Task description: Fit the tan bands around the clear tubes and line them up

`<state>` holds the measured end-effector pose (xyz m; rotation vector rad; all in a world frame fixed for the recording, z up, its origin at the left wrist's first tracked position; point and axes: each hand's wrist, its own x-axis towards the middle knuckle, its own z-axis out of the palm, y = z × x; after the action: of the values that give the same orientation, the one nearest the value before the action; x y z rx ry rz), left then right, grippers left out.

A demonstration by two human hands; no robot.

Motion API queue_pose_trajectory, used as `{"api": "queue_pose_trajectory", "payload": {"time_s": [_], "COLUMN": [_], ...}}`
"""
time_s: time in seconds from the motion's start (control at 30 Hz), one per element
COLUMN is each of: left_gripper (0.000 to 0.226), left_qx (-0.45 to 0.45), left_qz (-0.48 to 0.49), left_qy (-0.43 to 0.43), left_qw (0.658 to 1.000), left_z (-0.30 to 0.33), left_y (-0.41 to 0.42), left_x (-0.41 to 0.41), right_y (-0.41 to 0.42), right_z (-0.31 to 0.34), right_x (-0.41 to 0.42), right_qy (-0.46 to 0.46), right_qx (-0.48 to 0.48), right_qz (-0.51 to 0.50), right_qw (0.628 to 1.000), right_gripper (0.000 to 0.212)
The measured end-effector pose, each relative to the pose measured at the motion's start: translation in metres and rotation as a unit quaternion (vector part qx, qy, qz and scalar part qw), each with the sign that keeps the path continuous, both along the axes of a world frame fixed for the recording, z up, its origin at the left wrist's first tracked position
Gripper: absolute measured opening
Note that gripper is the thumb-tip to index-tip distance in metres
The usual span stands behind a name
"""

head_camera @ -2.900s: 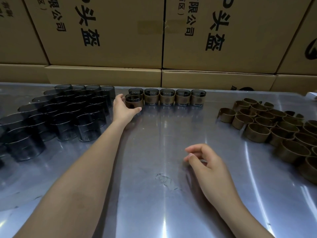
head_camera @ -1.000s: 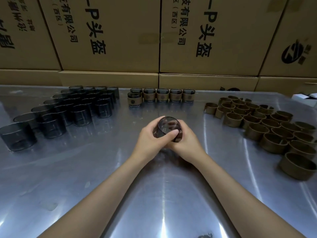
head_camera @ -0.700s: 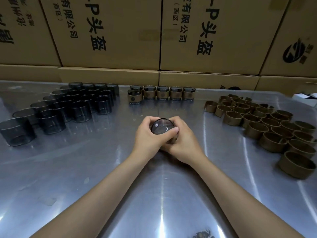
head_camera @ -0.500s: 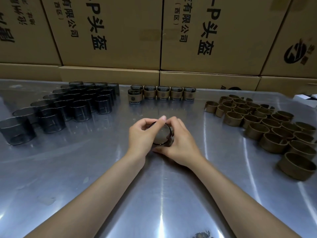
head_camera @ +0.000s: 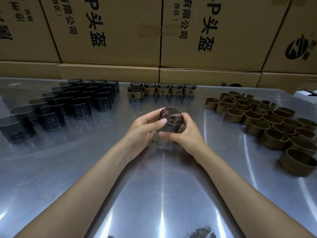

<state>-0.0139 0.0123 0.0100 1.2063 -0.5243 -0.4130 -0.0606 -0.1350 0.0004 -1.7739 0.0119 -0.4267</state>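
Note:
Both hands hold one smoky clear tube [head_camera: 171, 120] above the middle of the metal table [head_camera: 154, 194]. My left hand [head_camera: 144, 129] grips its left side, thumb on the rim. My right hand [head_camera: 185, 134] wraps its lower right side, where a tan band may sit, mostly hidden by the fingers. Bare tubes [head_camera: 68, 103] stand grouped at the far left. Loose tan bands [head_camera: 267, 121] cluster at the right. Banded tubes [head_camera: 163, 90] stand in a row at the back, with one more in front of its left end.
Stacked cardboard boxes [head_camera: 111, 31] with black print form a wall behind the table. A white object [head_camera: 307, 92] shows at the far right edge.
My left hand left the banded row and my right hand left the table; both now hold a tube at the centre. Over the last second the tube turned and tilted in my fingers.

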Motion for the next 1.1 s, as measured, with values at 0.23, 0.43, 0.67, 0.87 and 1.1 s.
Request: {"api": "queue_pose_trajectory", "payload": {"time_s": [0.23,0.43,0.67,0.87,1.1], "left_gripper": [0.058,0.038,0.037,0.055,0.071], "left_qx": [0.104,0.149,0.059,0.123,0.181], "left_qz": [0.131,0.287,0.189,0.126,0.214], "left_qy": [-0.161,-0.163,0.009,-0.151,-0.374], "left_qw": [0.973,0.932,0.98,0.973,0.884], "left_z": [-0.004,-0.006,0.001,0.0,-0.004], "left_y": [-0.014,-0.022,-0.017,-0.012,-0.016], "left_x": [-0.011,-0.013,-0.01,-0.016,-0.022], "right_y": [0.001,0.012,0.013,0.006,0.003], "right_z": [-0.004,-0.004,0.0,0.011,0.019], "right_x": [0.001,-0.004,-0.005,-0.007,-0.007], "right_qy": [-0.024,-0.037,0.018,0.054,0.135], "right_qx": [-0.058,-0.203,-0.128,0.113,0.235], "right_qz": [-0.001,-0.009,-0.016,0.026,0.142], "right_qw": [0.998,0.978,0.992,0.992,0.952], "right_gripper": [0.047,0.056,0.051,0.05,0.077]}}
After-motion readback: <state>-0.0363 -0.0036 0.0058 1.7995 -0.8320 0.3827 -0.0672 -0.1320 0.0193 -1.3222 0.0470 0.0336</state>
